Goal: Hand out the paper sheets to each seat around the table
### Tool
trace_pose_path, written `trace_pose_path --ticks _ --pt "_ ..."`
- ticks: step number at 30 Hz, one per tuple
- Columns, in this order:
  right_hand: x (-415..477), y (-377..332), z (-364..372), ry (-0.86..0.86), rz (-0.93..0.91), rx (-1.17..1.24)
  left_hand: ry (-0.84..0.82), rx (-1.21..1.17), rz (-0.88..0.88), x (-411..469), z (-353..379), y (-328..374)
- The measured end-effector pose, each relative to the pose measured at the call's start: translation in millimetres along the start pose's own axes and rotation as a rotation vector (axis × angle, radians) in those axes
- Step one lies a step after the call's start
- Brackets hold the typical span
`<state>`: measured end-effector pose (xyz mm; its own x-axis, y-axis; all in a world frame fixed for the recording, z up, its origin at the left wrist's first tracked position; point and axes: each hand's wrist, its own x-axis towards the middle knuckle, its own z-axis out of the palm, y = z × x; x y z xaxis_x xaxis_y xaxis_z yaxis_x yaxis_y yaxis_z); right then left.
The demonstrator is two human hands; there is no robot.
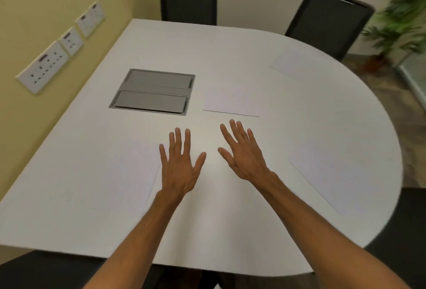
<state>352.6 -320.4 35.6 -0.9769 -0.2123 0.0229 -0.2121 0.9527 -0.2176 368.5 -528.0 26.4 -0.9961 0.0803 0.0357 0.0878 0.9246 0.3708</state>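
- Both hands, left hand (179,168) and right hand (244,157), are spread, fingers straight, holding nothing, over the table (207,42).
- Left sheet (129,168), right sheet (322,173) and far-right sheet (289,62) lie at table edges; the middle sheet (231,102) lies just beyond the fingertips.
- Best next, I judge: slide the middle sheet flat toward the far-left chair (187,0), which seems to lack one.

left grip (180,168): bare hand | right grip (244,160): bare hand | forearms (148,226): bare to frame edge

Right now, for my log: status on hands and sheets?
Left hand, right hand open, empty. Four sheets flat on table. Nothing blocking.
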Motion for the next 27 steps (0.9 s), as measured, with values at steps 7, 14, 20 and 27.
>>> trace_pose_path --ticks 7,14,20,27 --pt "-110 73 -53 0.135 0.178 -0.022 -0.041 -0.011 0.298 -26 8 113" --pt "-249 151 -92 0.223 0.339 -0.090 -0.041 0.088 0.448 -97 33 236" --pt "-371 212 -124 0.302 0.486 -0.143 -0.043 0.029 0.582 -165 50 341" --pt "-480 271 -162 0.402 0.679 -0.192 -0.064 -0.011 0.776 -216 80 449"
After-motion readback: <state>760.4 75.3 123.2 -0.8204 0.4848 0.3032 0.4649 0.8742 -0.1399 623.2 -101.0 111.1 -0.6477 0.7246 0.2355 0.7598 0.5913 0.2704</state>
